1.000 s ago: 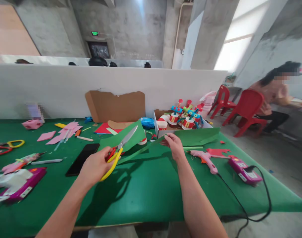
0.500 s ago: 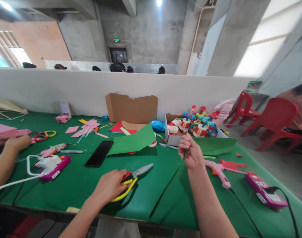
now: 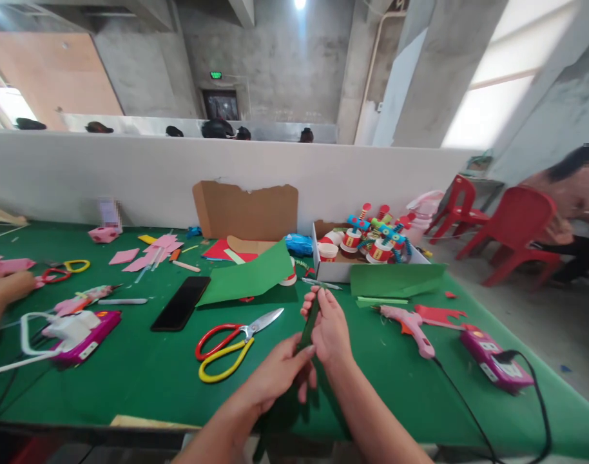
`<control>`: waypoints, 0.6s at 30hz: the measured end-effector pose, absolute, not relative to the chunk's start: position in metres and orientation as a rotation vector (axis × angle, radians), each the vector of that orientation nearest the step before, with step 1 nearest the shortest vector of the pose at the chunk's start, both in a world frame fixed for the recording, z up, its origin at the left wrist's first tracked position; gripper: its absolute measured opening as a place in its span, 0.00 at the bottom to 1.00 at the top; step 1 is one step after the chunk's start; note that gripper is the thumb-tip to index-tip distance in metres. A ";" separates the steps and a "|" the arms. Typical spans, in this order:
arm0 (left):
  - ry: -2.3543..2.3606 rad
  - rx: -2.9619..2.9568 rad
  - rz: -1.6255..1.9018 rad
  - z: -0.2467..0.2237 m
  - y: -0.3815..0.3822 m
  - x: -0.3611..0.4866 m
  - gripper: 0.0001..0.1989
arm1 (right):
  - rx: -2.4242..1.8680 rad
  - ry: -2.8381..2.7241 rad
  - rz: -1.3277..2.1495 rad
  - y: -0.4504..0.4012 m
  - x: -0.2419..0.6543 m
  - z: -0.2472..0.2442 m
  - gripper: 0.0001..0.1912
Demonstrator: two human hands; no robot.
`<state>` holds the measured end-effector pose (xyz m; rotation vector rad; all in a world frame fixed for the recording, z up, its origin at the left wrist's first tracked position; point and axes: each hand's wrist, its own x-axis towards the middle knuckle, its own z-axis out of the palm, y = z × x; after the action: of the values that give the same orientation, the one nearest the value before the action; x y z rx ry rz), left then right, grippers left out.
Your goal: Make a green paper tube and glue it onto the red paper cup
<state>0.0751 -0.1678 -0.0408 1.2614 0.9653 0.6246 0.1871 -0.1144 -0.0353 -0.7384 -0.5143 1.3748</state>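
Head view: a green worktop (image 3: 149, 386), seen from its near edge.
Open box (image 3: 334, 273): towards the far edge, right of centre, holding cup figures (image 3: 379, 251).
Green sheet (image 3: 246, 276): beyond the scissors, its left part beside the phone (image 3: 181, 304), its right end raised.
Left hand (image 3: 278, 370): near the middle of the near edge, thumb and fingers closed round the lower part of the green strip.
Right hand (image 3: 332, 328): farther in and slightly to the right, fingers closed on the strip's upper part.
Scissors (image 3: 247, 331): lying unheld left of the hands, handles parted, tip towards the far right corner; the left hand is nearer.
Glue gun (image 3: 406, 320): right of the right hand, unheld, nozzle towards the left.
Green strip (image 3: 310, 325): narrow; long axis slanting from beyond the near edge up and rightward through both grips, left hand lower, right hand higher. Its lower end is dark and blurred.
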 end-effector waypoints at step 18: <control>1.124 1.548 0.230 -0.031 -0.190 0.018 0.30 | -1.193 -0.745 0.712 -0.018 0.383 0.009 0.14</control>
<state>0.0177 -0.1904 -0.0314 1.5481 1.1242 0.2298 0.3834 -0.0179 0.0095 -1.1929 -0.7452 0.7116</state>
